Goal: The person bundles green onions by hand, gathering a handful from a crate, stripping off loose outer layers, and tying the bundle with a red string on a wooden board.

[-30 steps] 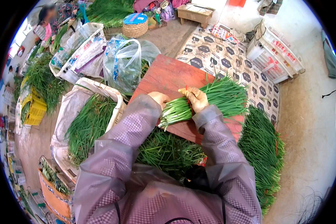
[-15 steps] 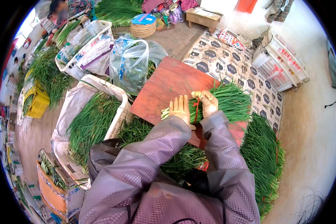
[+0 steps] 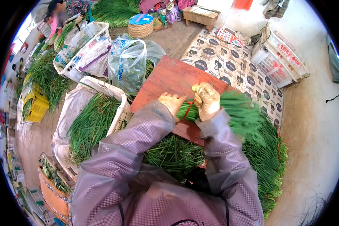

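A bunch of green chives [image 3: 237, 109] lies across a reddish-brown wooden board [image 3: 154, 84], its leaf ends to the right and blurred by motion. A thin red tie [image 3: 188, 108] is looped round its stem part. My left hand [image 3: 172, 103] is closed round the pale stem end, left of the tie; the stem tips are hidden beneath it. My right hand [image 3: 207, 98] is closed just right of the loop, fingers curled over the end of the red tie, its wrist above the bunch.
More chives [image 3: 265, 162] are heaped right of the board. Left stands a lined white crate [image 3: 120, 116] holding greens, with a clear plastic bag [image 3: 130, 66] beyond it. Stacked white crates [image 3: 277, 56] stand by the right wall. Another person [image 3: 58, 19] is at the far left.
My left hand has gone from flat, outstretched fingers to wrapping round the stem end. My right hand has turned into a closed fist. The bunch has tilted, its leaf ends swinging nearer to me.
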`<act>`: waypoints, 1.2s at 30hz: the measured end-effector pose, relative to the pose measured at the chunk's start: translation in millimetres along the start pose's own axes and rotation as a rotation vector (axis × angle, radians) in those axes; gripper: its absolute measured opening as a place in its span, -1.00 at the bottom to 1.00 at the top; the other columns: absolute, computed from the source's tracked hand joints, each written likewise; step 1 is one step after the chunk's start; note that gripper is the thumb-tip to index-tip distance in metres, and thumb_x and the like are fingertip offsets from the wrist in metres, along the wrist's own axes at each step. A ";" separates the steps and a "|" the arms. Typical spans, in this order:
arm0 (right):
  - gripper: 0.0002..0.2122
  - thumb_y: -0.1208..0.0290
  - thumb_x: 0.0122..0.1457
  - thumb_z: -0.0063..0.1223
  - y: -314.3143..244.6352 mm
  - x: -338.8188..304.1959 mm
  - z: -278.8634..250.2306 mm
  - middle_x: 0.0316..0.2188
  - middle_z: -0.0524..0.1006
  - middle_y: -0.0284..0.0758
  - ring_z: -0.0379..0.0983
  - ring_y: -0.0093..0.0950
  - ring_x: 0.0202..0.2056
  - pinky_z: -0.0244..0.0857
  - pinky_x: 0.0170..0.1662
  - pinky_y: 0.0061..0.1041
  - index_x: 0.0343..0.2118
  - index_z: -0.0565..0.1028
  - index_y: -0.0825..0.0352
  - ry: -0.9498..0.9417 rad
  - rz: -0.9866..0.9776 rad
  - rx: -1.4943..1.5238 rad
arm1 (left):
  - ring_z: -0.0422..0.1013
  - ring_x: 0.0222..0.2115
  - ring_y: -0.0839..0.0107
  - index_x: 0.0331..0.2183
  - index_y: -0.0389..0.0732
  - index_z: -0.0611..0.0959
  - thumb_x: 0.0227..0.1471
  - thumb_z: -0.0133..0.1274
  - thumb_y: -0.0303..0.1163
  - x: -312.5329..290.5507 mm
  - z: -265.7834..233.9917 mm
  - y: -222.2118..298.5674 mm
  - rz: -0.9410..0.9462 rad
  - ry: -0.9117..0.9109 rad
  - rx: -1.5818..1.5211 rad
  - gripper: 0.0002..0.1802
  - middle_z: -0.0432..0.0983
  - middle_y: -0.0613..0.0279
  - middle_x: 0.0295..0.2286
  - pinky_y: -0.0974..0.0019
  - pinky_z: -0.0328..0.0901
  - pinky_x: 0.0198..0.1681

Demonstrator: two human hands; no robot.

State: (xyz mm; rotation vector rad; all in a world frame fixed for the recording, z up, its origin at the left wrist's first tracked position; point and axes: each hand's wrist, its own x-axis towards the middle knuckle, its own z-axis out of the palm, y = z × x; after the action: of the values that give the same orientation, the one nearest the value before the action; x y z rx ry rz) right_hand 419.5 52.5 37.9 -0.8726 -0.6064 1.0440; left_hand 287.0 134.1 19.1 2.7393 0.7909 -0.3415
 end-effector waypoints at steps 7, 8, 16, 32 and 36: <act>-0.89 0.40 0.15 0.01 44.3 5.0 -16.0 -0.72 0.23 -0.56 0.05 -0.73 -0.70 -0.15 -0.65 -0.71 -0.40 0.50 0.33 0.187 0.165 -0.071 | 0.12 0.13 0.11 0.18 -0.02 0.14 -0.15 0.09 -0.21 4.3 60.0 -0.7 0.005 0.052 0.046 -0.16 0.20 0.09 0.10 -0.04 -0.09 0.20; -0.89 0.40 0.15 0.02 43.3 4.5 -14.4 -0.67 0.30 -0.52 0.11 -0.71 -0.67 -0.07 -0.62 -0.69 -0.38 0.50 0.33 0.144 0.142 -0.090 | 0.15 0.11 0.12 0.17 -0.02 0.15 -0.15 0.09 -0.21 9.2 57.9 -4.9 0.006 0.068 0.035 -0.17 0.23 0.10 0.07 -0.05 -0.06 0.19; -0.93 0.58 0.02 0.06 42.9 -92.0 32.6 -0.54 0.54 -0.21 0.48 -0.29 -0.53 0.37 -0.43 -0.46 -0.41 0.51 0.40 -0.633 -0.256 -0.742 | 0.33 -0.06 0.10 0.03 -0.23 0.31 -0.29 0.19 -0.22 7.1 53.6 -11.4 0.163 0.043 -0.007 -0.21 0.39 0.05 -0.13 0.06 0.19 0.03; -0.66 0.25 0.08 -0.03 112.0 -124.2 -8.6 -0.26 0.55 -0.19 0.47 -0.24 -0.19 0.32 -0.10 -0.30 -0.09 0.46 0.26 -0.965 0.393 -1.398 | 0.36 -0.13 0.13 0.02 -0.24 0.34 -0.32 0.19 -0.35 -9.7 53.6 -1.4 0.125 0.151 0.135 -0.24 0.41 0.08 -0.18 0.12 0.26 -0.06; -0.74 0.22 0.08 0.12 -5.5 -116.9 -48.9 -0.24 0.57 -0.27 0.50 -0.39 -0.22 0.37 -0.10 -0.43 -0.23 0.56 0.26 -0.253 0.411 -1.111 | 0.33 -0.11 0.14 0.06 -0.26 0.30 -0.28 0.16 -0.38 -15.5 54.3 6.2 0.134 0.167 0.156 -0.22 0.38 0.07 -0.15 0.13 0.22 0.00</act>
State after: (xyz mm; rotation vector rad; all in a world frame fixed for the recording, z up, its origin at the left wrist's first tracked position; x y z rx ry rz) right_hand 414.1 -71.8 13.2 -1.9029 -1.3069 1.1728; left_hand 269.5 104.3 -25.9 2.9797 0.6396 -0.1532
